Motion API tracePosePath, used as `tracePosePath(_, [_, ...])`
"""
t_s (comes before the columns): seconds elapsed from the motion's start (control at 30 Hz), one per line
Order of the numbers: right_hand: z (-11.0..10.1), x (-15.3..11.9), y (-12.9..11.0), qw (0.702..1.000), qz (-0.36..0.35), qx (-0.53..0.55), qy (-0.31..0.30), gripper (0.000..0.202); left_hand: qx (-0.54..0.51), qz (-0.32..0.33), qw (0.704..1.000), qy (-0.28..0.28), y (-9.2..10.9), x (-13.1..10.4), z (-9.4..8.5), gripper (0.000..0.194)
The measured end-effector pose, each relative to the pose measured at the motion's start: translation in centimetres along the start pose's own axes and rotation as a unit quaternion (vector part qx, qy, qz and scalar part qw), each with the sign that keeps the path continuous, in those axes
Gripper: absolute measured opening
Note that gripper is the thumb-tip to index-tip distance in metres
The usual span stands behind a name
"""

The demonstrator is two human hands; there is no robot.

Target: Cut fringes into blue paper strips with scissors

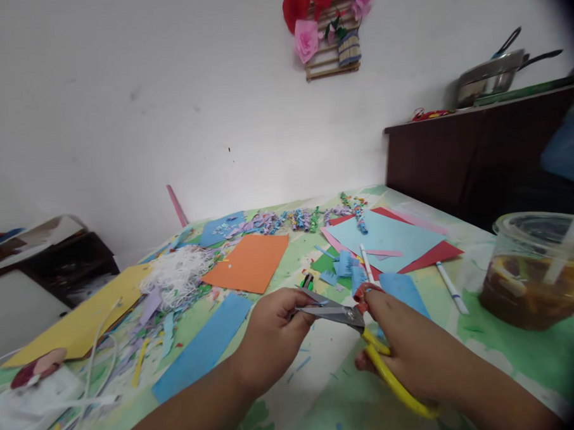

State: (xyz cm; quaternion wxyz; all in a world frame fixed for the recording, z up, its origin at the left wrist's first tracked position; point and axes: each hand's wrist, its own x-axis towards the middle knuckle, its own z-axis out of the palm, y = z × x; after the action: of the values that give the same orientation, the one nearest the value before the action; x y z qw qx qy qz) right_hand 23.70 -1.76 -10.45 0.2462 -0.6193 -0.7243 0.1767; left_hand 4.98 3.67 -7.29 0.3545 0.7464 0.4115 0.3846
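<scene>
My right hand point(397, 337) grips a pair of scissors point(341, 313) with one yellow and one red handle. Their blades are parted and point left. At the blade tips, my left hand point(275, 333) is closed in a pinch; a small bluish bit shows between the blades, but what the fingers hold is too small to make out. Below the hands, thin blue paper snippets point(303, 364) are scattered on the green-and-white table cover point(319, 404). Just beyond the scissors lie fringed blue paper pieces point(345, 263) and a green-and-black cutter-like tool point(308, 282).
A blue strip point(202, 348) and orange sheet point(251, 261) lie left, near white shredded strands point(178, 277). Light blue sheets point(387, 233) and a white marker point(452, 288) lie right. A plastic cup of brown drink point(532, 280) stands at the right edge. Curled paper point(299, 219) lines the back.
</scene>
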Motion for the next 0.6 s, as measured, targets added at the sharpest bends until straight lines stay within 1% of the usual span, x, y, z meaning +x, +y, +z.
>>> tracePosePath(0.2, [-0.4, 0.0, 0.0, 1.000, -0.011, -0.001, 0.004, 0.045, -0.001, -0.014, 1.000, 0.020, 0.6, 0.0, 0.2, 0.013])
tracePosePath(0.33, [-0.3, -0.1, 0.1, 1.000, -0.013, 0.002, 0.011, 0.047, -0.001, -0.021, 0.999, 0.028, 1.0, 0.1, 0.2, 0.013])
tracePosePath(0.5, [-0.2, -0.2, -0.1, 1.000, -0.007, 0.020, 0.006, 0.052, 0.005, -0.008, 1.000, 0.024, 0.9, 0.0, 0.1, 0.013])
tracePosePath(0.6, [-0.1, -0.2, -0.1, 1.000, -0.006, 0.028, -0.001, 0.050, 0.011, 0.001, 1.000, 0.021, 0.7, -0.1, 0.0, 0.013])
